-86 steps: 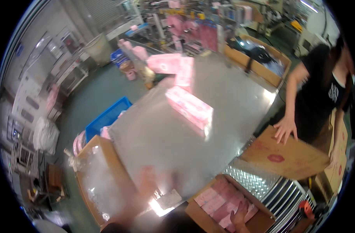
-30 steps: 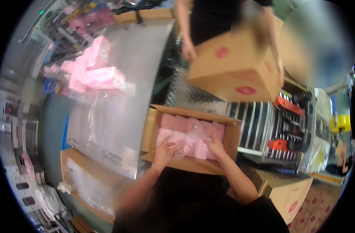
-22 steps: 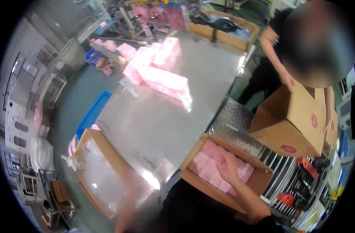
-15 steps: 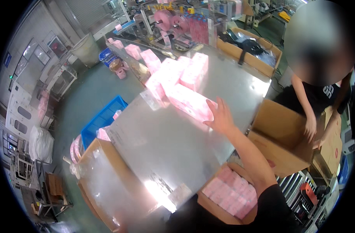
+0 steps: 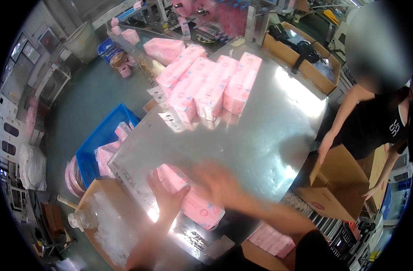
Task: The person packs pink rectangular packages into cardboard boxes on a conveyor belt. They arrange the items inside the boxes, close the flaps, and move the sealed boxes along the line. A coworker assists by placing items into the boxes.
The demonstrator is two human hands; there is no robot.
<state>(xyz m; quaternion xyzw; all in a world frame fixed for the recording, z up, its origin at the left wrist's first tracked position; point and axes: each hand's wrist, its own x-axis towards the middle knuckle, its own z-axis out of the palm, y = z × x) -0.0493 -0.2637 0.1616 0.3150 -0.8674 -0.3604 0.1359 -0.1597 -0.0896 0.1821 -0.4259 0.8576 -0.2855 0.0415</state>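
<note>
On the near part of a metal table (image 5: 242, 149) lies a long pink soft pack (image 5: 202, 208), which looks like packaged tissues. My left hand (image 5: 165, 198) grips its left part, thumb across the top and fingers along the far left side. My right hand (image 5: 217, 183), smeared by motion, is just right of the pack; whether it touches cannot be made out. Farther back, several like packs (image 5: 211, 90) lie side by side in a slanted row, with one more pack (image 5: 165, 50) behind them on the left.
A blue crate (image 5: 86, 149) with pink packs and a carton (image 5: 95, 187) with clear plastic stand left. A carton of packs (image 5: 256, 253) sits at the near right. Beyond it, a co-worker's hands (image 5: 324, 149) touch an open carton (image 5: 337, 180). Machinery (image 5: 251, 27) stands behind.
My right hand has come nearer, away from the far packs, and a pack now lies close to me. My left hand has come up onto it. The co-worker's hands have moved apart.
</note>
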